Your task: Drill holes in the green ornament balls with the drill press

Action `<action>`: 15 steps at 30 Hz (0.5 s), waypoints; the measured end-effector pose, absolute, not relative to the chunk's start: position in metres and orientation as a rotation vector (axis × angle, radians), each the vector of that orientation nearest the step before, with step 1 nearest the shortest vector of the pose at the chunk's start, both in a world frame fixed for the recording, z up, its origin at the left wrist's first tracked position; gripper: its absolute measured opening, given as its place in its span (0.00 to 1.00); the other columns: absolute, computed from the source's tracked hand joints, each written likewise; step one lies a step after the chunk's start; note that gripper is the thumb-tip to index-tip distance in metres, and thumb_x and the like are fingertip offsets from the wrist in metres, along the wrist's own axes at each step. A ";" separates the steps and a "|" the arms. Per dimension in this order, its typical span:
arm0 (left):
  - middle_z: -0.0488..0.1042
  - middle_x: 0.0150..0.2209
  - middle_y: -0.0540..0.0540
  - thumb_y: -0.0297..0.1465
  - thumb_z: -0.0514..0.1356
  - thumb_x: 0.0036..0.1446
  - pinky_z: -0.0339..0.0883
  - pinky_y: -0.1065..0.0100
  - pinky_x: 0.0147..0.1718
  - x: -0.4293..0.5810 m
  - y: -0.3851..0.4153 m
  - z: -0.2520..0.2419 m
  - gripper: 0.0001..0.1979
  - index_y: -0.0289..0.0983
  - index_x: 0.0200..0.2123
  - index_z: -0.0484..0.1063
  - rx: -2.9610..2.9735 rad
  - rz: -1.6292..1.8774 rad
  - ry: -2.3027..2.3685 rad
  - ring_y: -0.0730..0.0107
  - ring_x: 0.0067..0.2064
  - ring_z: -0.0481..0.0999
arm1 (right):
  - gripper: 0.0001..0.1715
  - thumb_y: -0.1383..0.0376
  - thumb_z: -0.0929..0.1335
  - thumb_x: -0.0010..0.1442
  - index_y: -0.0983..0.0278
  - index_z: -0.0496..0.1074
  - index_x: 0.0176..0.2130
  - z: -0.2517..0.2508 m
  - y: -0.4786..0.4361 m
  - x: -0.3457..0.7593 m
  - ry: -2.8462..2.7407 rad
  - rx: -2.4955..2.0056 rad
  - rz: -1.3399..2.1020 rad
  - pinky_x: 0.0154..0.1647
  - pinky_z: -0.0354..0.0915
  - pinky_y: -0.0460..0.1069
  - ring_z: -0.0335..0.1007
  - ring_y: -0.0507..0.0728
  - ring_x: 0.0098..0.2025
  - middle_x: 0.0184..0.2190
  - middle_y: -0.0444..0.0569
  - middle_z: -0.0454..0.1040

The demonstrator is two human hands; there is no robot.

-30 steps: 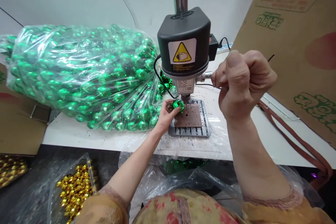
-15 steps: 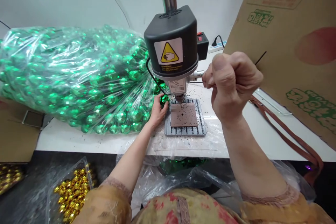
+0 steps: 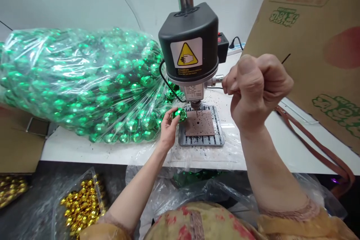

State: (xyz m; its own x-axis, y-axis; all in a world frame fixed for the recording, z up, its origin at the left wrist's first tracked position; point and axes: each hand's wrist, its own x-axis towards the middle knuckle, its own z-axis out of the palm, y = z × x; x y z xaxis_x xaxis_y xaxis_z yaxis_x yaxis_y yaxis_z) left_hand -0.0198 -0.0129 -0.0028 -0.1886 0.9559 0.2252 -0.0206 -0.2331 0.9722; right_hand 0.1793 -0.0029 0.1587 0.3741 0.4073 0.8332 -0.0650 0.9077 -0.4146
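Between the thumb and fingers of my left hand (image 3: 168, 129) is a shiny green faceted ball (image 3: 180, 114), at the left edge of the drill press base (image 3: 201, 141). A brown board (image 3: 200, 129) with a dark hole lies on that base, strewn with dark shavings. Above it stands the black drill press (image 3: 188, 45) with a yellow warning label; its bit points down at the board. My right hand (image 3: 258, 90) is closed in a fist around the feed handle (image 3: 218, 79) on the machine's right side, hiding most of it.
A clear plastic bag full of green balls (image 3: 84, 82) fills the left of the white table (image 3: 73, 148). Cardboard boxes (image 3: 306, 56) stand at both sides. A brown strap (image 3: 309, 146) lies at right. Gold balls (image 3: 81, 206) sit in a clear container below the table edge.
My left hand has drawn the green ball away from the mouth of the bag, slightly toward me and onto the edge of the base. My right hand keeps its grip on the handle.
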 end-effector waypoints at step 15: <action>0.79 0.50 0.41 0.51 0.68 0.57 0.76 0.57 0.52 -0.003 0.001 -0.017 0.31 0.40 0.56 0.71 1.575 1.319 1.133 0.59 0.52 0.80 | 0.29 0.50 0.67 0.65 0.58 0.50 0.23 0.156 -0.002 0.181 -1.182 -0.465 0.237 0.19 0.53 0.54 0.50 0.53 0.17 0.16 0.40 0.51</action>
State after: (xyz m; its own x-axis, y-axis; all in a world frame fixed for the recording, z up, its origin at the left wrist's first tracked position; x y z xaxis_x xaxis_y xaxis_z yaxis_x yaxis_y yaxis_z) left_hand -0.0031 0.0005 -0.0165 0.0662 0.9527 0.2965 0.1493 -0.3033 0.9411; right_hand 0.1807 -0.0017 0.1563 0.3686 0.4147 0.8320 0.0626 0.8819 -0.4673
